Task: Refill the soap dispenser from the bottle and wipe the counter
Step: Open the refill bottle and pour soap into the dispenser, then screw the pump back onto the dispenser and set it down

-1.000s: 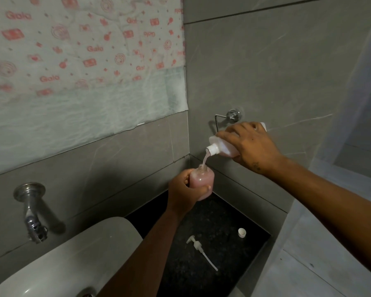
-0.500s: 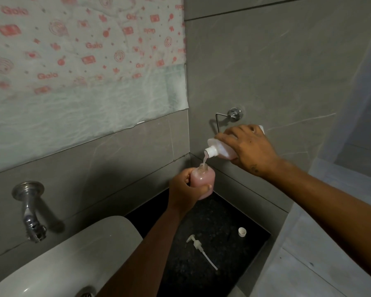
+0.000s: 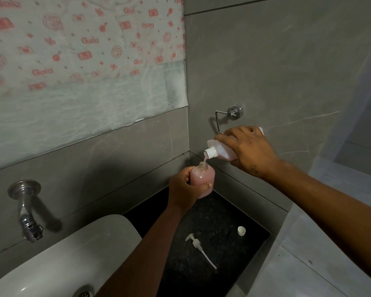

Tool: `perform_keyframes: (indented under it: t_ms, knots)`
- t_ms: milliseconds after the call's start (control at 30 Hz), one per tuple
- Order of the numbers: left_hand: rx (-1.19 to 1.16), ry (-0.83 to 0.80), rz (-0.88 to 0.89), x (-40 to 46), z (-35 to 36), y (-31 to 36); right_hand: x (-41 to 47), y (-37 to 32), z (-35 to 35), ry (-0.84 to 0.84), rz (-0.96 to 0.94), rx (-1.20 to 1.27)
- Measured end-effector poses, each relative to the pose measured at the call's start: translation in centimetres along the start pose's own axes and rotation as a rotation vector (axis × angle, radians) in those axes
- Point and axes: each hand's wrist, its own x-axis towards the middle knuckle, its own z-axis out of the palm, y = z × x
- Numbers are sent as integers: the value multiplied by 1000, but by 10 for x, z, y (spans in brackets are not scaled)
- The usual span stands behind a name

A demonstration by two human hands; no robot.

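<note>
Dispenser (image 3: 202,180) nearly full, pink; bottle (image 3: 220,151) tipped, pouring.

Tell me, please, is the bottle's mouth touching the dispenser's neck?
Apart. The head view shows the bottle held above the dispenser, with only a soap stream bridging the gap.

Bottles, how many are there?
2. The dispenser is in the left hand; the refill bottle is tilted above it in the right hand.

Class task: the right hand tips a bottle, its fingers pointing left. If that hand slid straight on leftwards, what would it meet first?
Probably the tiled back wall at the corner; the right hand sits above the dispenser, though depth is unclear.
</note>
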Motion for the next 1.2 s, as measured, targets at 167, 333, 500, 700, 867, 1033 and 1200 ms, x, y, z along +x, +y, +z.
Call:
perform_keyframes:
  t_ms: [167,333,500,700,867,1033,1200]
  knots:
    - [29,10,0,3,5,-3,-5,-3,8,-35,34,56]
    - [76,18,5,5,8,-6,-15,-4,28,-123,131,170]
    - [3,3,-64,0,8,-22,-22,4,64,-223,366,575]
    - [-11,28,-194,-23,5,-43,-56,9,143,-472,545,962]
    - [0,73,-249,-47,-1,-66,-73,0,200,-637,571,1017]
    - [26,101,-268,-59,-10,-81,-86,-3,233,-750,601,1077]
    - [40,116,-271,-65,-12,-87,-98,-4,246,-804,570,1072]
